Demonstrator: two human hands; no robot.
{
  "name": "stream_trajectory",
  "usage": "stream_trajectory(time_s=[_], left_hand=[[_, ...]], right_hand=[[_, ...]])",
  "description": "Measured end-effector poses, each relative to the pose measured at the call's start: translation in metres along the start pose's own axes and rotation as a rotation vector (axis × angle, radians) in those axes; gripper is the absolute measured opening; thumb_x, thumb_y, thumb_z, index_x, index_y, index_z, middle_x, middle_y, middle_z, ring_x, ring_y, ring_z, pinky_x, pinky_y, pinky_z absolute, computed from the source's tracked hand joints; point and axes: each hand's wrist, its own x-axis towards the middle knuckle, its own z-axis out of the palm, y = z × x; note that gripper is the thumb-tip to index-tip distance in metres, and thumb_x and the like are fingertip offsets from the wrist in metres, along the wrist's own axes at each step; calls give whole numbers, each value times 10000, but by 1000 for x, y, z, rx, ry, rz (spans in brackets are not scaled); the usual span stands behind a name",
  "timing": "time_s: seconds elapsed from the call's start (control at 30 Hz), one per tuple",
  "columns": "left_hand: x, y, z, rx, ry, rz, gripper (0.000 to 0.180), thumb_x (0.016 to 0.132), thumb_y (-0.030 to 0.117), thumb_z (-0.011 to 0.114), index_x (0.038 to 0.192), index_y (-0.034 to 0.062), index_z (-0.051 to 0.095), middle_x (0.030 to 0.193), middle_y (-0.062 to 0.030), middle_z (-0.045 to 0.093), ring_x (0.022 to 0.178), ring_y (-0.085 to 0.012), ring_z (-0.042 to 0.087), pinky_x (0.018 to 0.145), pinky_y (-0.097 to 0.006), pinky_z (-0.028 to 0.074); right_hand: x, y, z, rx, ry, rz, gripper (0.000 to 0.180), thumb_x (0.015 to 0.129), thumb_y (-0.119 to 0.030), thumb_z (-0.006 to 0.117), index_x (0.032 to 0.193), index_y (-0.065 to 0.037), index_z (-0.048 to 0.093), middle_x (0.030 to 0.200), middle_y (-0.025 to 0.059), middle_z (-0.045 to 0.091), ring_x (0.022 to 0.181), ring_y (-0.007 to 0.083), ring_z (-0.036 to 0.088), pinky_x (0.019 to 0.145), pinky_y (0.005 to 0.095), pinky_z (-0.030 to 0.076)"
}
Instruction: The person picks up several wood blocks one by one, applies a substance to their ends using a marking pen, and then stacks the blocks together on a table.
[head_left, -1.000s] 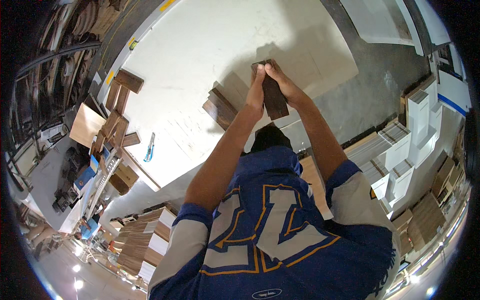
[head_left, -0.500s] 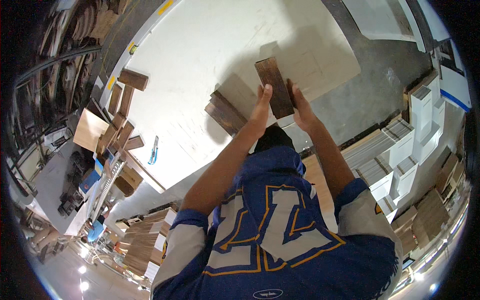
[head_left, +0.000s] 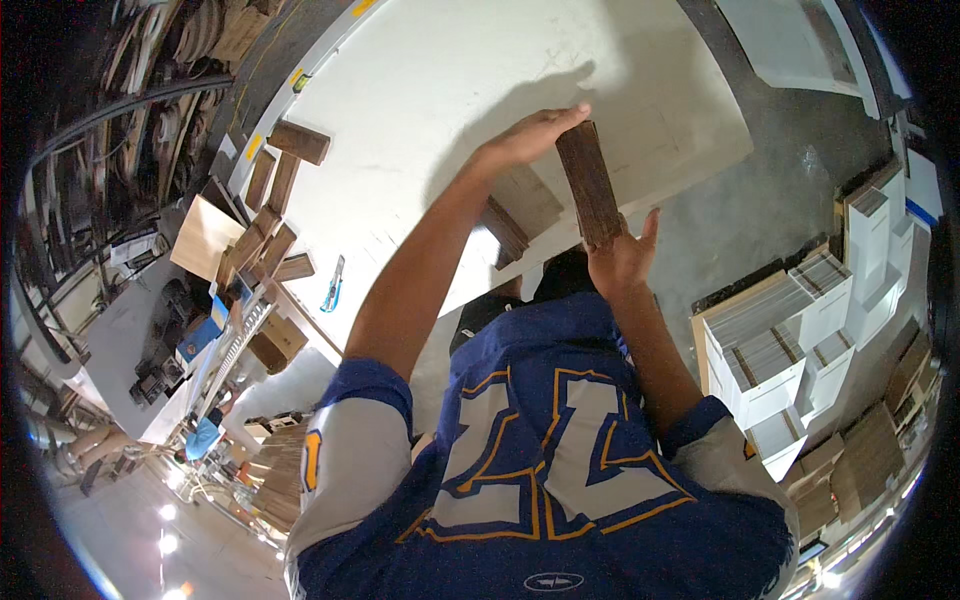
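Observation:
In front of me, over the pale board (head_left: 440, 100), a dark brown stack of short wooden planks (head_left: 590, 185) is up off the surface. My left hand (head_left: 535, 135) lies at its far end, fingers stretched out straight and close against the wood. At the near end my right hand (head_left: 620, 258) holds the stack, its thumb sticking out to the side and its fingers partly hidden behind the wood. Partly covered by my left forearm, another dark wooden piece (head_left: 507, 230) rests near the front edge of the board.
Several dark wood blocks (head_left: 283, 180) lie along the board's left side. A blue utility knife (head_left: 333, 284) is left of my forearm. A spirit level (head_left: 300, 82) runs along the far left edge. White stacked panels (head_left: 770, 330) stand on the right. A person (head_left: 202, 437) is far off, lower left.
My hands have gone from the long sides of the planks to their two ends. The left moved away from me to the far end, the right slid to the near end.

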Motion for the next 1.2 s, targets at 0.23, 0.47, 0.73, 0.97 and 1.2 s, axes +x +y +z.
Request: stream_trajectory(time_s=[0.23,0.47,0.73,0.97,1.2], left_hand=[[-90,-121,56,-496,1224,152,332,1074,275,659,1274,11,626,1174,-100,681,1092,-190,638,946,-363,524],[-128,-195,131,-515,931,-386,660,1029,398,661,1476,-67,522,1299,-231,663,1249,-360,616,1087,-458,467],[-117,-144,118,-1107,975,-244,728,945,294,666,1514,-100,444,1357,-205,620,1269,-285,554,1092,-431,436],[-120,-163,109,-1305,582,77,711,1018,512,557,1512,2,535,1271,-167,682,1209,-305,619,1057,-450,432],[-125,-186,93,-826,827,58,595,1060,250,670,1564,11,462,1315,-196,669,1135,-279,666,985,-406,553]], right_hand=[[-16,-14,-122,-989,453,-207,652,1065,-560,575,1406,-6,548,1339,189,653,1226,348,640,1055,454,491],[-64,26,24,-1788,-559,-511,612,964,-391,754,1398,-4,562,1340,252,613,1253,402,599,1097,500,458],[44,120,25,-2127,-404,-552,1037,905,-405,794,1569,148,222,1469,382,410,1420,527,399,1214,570,336],[44,112,34,-2117,-454,-525,1058,926,-419,794,1591,126,178,1532,385,388,1420,537,425,1196,594,371],[41,109,49,-2361,-315,-591,736,902,-281,764,1465,71,447,1367,316,553,1296,456,555,1071,541,489]])
